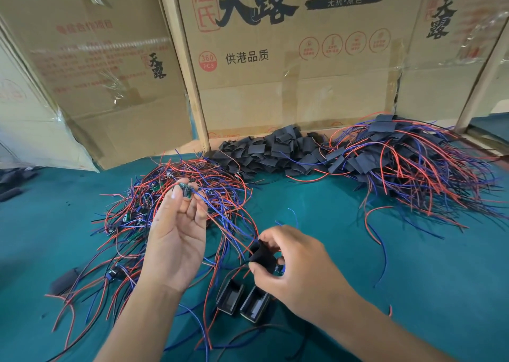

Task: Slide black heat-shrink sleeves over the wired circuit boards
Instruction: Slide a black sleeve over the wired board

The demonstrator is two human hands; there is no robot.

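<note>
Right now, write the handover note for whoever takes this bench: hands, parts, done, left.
Left hand: raised, fingers pinching a bare board, its wires trailing down.
Right hand: gripping a black sleeve with a board showing at its lower end; not fully covered.
Unsleeved boards: tangle on the left.
Empty sleeves: heap at the back against the cardboard.
Sleeved pile: right.
Two black open-topped parts lie by the right wrist.
Left to do: finish this sleeve, then the left tangle.

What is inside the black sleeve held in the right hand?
A green circuit board pokes out of the black sleeve pinched by the right hand. The rest of the inside is covered.
</note>
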